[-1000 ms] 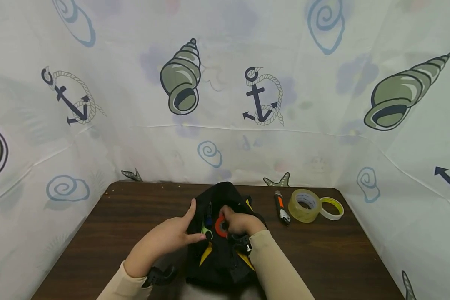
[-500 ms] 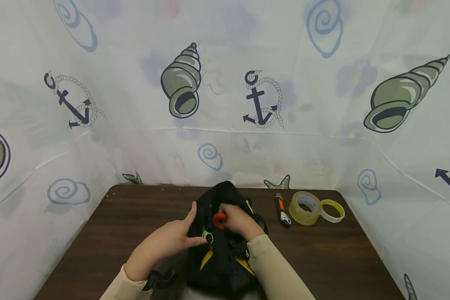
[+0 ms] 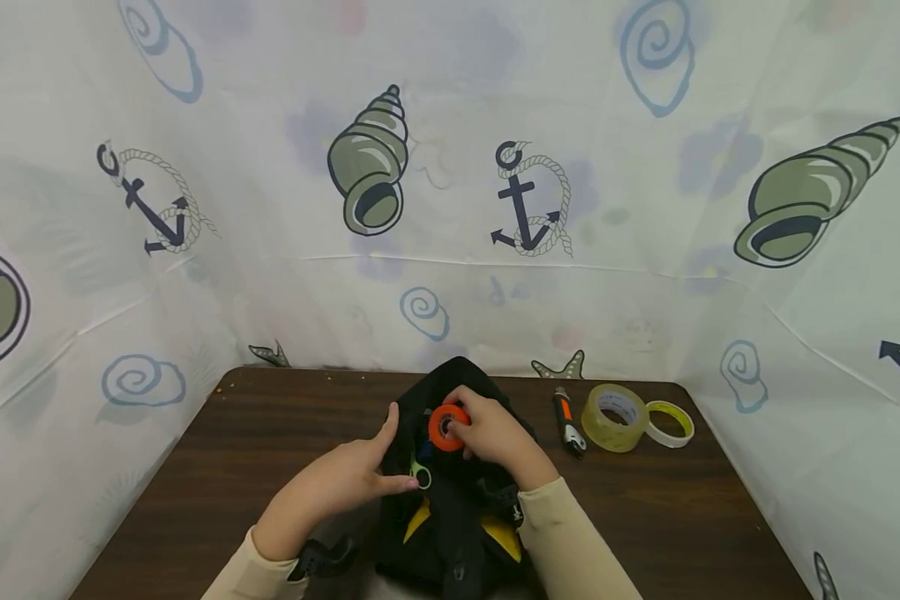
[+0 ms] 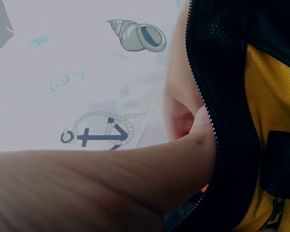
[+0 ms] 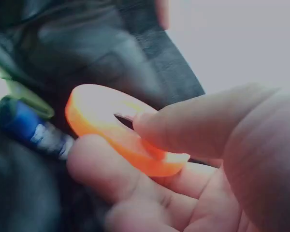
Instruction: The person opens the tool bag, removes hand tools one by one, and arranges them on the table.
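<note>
I count two hands of mine, left hand [image 3: 348, 471] and right hand [image 3: 495, 433]; two sleeves [image 3: 577, 542]; one black bag [image 3: 456, 521]; one orange ring [image 3: 436, 425]; one green loop handle [image 3: 416, 471]; one blue tube [image 5: 26, 123]; one utility knife [image 3: 569, 427]; two rolls of tape [image 3: 603, 437]; one table [image 3: 660, 508]. Across my sheet [image 3: 307, 317], seen from my head: three anchors [image 3: 522, 208], one cut off, and three large shells [image 3: 363, 150], one cut off.

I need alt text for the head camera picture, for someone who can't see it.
A person's right hand pinches an orange ring over a black bag while the left hand touches the bag's edge. To the right, on a brown table, are a cutter, a roll of clear tape and a white-and-yellow roll.
</note>
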Demonstrator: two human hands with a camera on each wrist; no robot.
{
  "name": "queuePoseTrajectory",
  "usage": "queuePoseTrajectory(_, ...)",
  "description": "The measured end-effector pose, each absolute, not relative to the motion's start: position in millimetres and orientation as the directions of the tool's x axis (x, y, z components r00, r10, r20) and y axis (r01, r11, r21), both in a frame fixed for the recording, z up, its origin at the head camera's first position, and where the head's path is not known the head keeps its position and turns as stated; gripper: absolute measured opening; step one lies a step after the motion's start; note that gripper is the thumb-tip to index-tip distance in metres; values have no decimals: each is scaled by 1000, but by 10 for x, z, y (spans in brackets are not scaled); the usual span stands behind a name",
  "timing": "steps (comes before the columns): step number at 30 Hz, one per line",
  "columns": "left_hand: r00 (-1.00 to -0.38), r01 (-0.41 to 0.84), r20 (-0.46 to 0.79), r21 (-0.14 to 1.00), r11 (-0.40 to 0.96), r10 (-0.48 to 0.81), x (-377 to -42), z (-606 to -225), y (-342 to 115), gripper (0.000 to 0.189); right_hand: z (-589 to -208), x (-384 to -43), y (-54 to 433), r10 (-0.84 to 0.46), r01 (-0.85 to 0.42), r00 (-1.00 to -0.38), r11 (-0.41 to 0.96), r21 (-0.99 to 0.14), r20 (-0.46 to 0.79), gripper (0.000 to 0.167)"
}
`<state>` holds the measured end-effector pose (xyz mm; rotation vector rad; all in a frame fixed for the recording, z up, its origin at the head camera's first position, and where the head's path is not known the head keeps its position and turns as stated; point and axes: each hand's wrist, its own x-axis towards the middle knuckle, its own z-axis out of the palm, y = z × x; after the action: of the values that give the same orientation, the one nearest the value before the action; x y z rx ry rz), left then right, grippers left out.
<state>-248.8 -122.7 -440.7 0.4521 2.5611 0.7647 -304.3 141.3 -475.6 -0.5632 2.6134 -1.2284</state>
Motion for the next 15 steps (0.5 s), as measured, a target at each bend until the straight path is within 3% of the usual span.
queuePoseTrajectory(6, -860, 172, -308, 575, 800, 407, -2500, -4420, -1229, 125, -4519, -2918, 1558, -399, -330, -911, 558, -761, 103, 22)
queuePoseTrajectory(11, -859, 171, -313, 571, 803, 406, -2506, -4435, -1225, 125, -4441, -2770, 1703, -276, -346, -933, 517, -783, 230, 19)
queuePoseTrajectory(15, -857, 176, -311, 571, 801, 411, -2512, -4445, -1226, 126, -4465, -2662, 1809, -143, -351, -936, 406, -844, 321, 22)
